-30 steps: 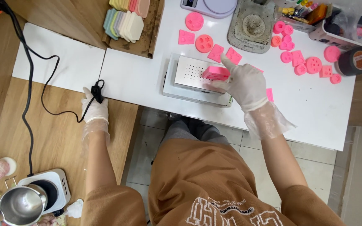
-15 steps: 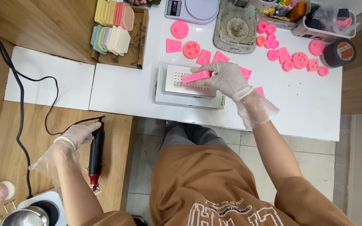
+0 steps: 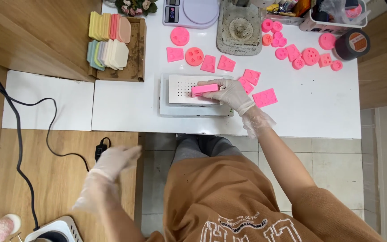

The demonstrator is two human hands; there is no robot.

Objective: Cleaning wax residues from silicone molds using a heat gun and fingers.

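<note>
My gloved right hand (image 3: 230,93) is shut on a pink rectangular mould (image 3: 204,89), pressing it flat on the perforated top of a white box-shaped machine (image 3: 175,109) at the front of the white table (image 3: 319,112). My gloved left hand (image 3: 115,161) is blurred and hangs over a low wooden side table (image 3: 45,179). Its fingers are loose and it holds nothing. It is just right of a black inline switch (image 3: 100,150) on a black cable (image 3: 19,134).
Several pink silicone moulds (image 3: 265,97) lie behind and right of the machine. At the back are a wooden tray of pastel slabs (image 3: 136,49), a kitchen scale (image 3: 191,11), a grey stone block (image 3: 239,28), a tape roll (image 3: 352,44) and a white basket (image 3: 332,15). A small hot plate (image 3: 54,229) is bottom left.
My left hand has let go of the black part on the cable and swung right, off it. My right hand stays on the pink mould on the machine.
</note>
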